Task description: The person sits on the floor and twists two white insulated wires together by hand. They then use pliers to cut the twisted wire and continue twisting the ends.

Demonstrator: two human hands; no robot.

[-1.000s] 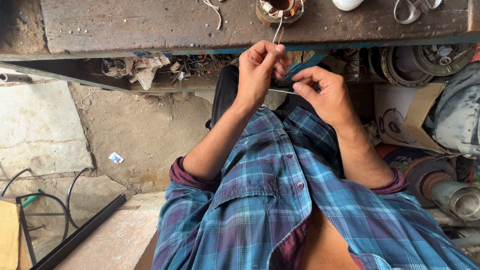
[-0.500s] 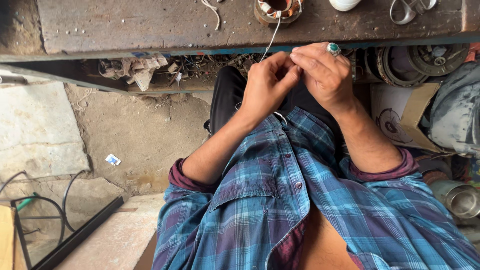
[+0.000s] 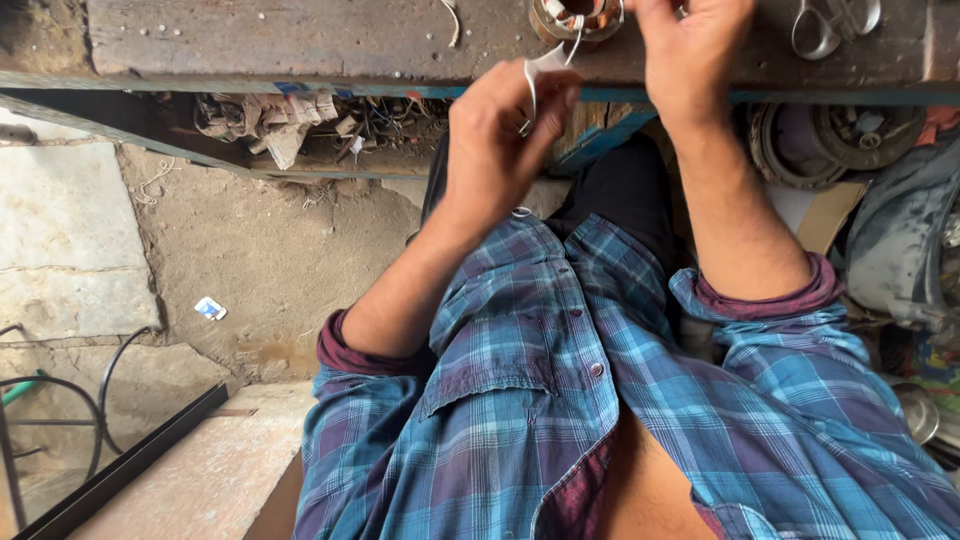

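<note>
My left hand [image 3: 500, 140] is raised at the edge of a worn workbench [image 3: 300, 40], its fingers pinched on a thin white strip [image 3: 545, 65]. The strip runs up to a small round coil part with copper windings [image 3: 575, 15] that sits on the bench top. My right hand [image 3: 690, 50] reaches over the bench edge beside that coil; its fingertips are cut off by the top of the frame, so its grip stays hidden. Both forearms come out of rolled blue plaid sleeves.
Metal scissors [image 3: 830, 25] lie on the bench at the right. Rags and scrap [image 3: 265, 120] fill a shelf under the bench. Round metal motor parts [image 3: 830, 135] are stacked at the right. Dirt floor [image 3: 250, 250] and a stone slab [image 3: 60, 240] lie at the left.
Both hands have risen from my lap to the bench edge. My right hand has moved up past the frame's top, and my left hand now holds the white strip near the coil.
</note>
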